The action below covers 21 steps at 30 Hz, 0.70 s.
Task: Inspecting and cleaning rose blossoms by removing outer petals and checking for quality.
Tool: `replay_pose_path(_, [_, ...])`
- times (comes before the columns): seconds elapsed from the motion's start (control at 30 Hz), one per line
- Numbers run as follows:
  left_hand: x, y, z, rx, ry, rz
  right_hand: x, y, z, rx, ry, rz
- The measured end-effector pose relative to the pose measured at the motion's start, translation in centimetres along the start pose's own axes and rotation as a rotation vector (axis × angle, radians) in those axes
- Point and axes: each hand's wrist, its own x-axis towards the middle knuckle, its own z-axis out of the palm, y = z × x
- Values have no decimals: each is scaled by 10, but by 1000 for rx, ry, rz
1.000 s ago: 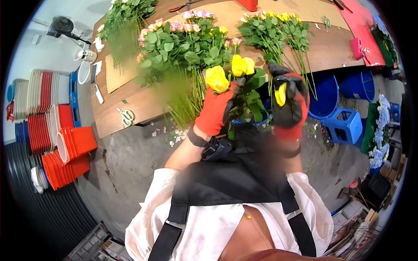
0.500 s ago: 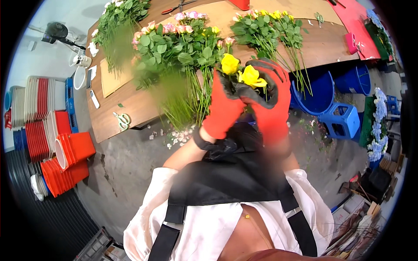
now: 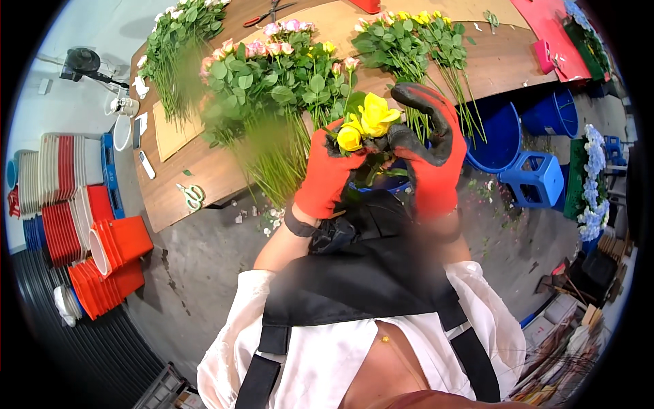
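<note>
Two yellow roses (image 3: 379, 116) are in front of my chest, their blooms close together. My left hand (image 3: 324, 170), in a red and black work glove, is closed around them below the blooms. My right hand (image 3: 437, 153), gloved alike, is beside the roses with thumb and fingers spread in a curve. Its thumb is close to the stems; whether it touches them I cannot tell. The lower stems are mostly hidden by my hands. Beyond, a large bunch of pink and yellow roses (image 3: 279, 85) lies on the wooden table (image 3: 208, 176).
White roses (image 3: 180, 34) and another bunch of roses (image 3: 398, 44) lie farther back. Scissors (image 3: 192, 197) rest at the near left table edge, red-handled shears (image 3: 269, 13) at the back. Blue buckets (image 3: 496, 140) and a blue stool (image 3: 533, 180) stand right. Orange buckets (image 3: 112, 262) are stacked left.
My right hand has opened and drawn away from the blooms to the right. The roses have turned and tilted in my left hand, which has shifted slightly left and down.
</note>
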Motion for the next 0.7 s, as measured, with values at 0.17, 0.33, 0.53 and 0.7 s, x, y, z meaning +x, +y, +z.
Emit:
replay_pose_path(0.17, [-5,-3,-1,86,1,59,-4,2,0,-142,-48,-98])
replay_pose_path(0.33, [-6,-7,-4,-85,40,49,-15,12,6,188,78,167])
replay_pose_path(0.53, [-5,-9,-12,-91,11,30,-14,30,-14,160,-129,143])
replay_pose_path(0.7, [-3,-6,-10,-189,15,120,-1,-1,-23,-7,-144,8])
